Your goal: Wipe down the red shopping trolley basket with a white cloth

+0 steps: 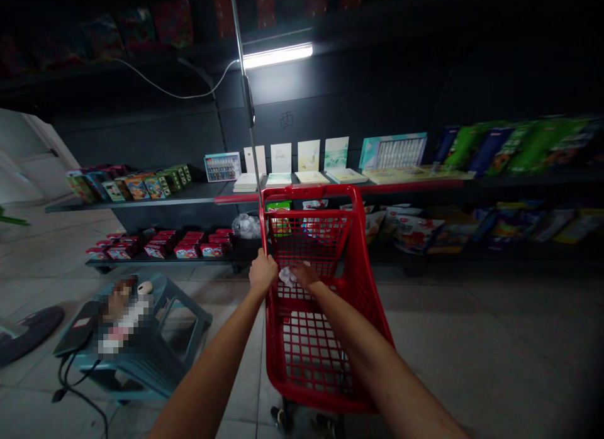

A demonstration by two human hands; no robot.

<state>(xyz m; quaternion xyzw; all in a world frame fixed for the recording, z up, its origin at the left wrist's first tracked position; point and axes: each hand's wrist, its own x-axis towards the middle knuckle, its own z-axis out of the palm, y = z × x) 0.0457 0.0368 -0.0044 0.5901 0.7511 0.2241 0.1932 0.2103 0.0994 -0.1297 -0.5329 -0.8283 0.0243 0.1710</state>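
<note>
"Cart [370, 288] first: standing where, and being held how?"

"Standing before the shelf [410, 186], with the left hand [263, 270] curling its fingers round the left edge, about midway along. Probably bracing against rolling on the wheels [282, 419]."

"Gripping the pole [248, 105] too, perhaps?"

"Seeing it pass close by that edge, but not telling whether caught in the same grip."

"And doing what with the right hand [306, 274]?"

"Reaching inside the cart and grasping a wad [287, 277], white and crumpled, in bent fingers. Holding it just inside the left edge, by the mesh [299, 293]. Likely bunching it small for a firmer hold; not making out whether pressing or hovering."

"Finding the wad near the left hand, then?"

"Yes, lying close but apart from it."

"Noticing the books [282, 157]?"

"Seeing some standing upright toward the shelf's back edge, others lying flat by the red front edge: presumably displaying covers above the stacks. Hanging higher, and probably lighting them: a lamp [278, 55]."

"Spotting anything to the left?"

"Finding a stool [141, 357], carrying a black device [78, 329] at its left edge, perhaps serving as a handy side table."
</note>
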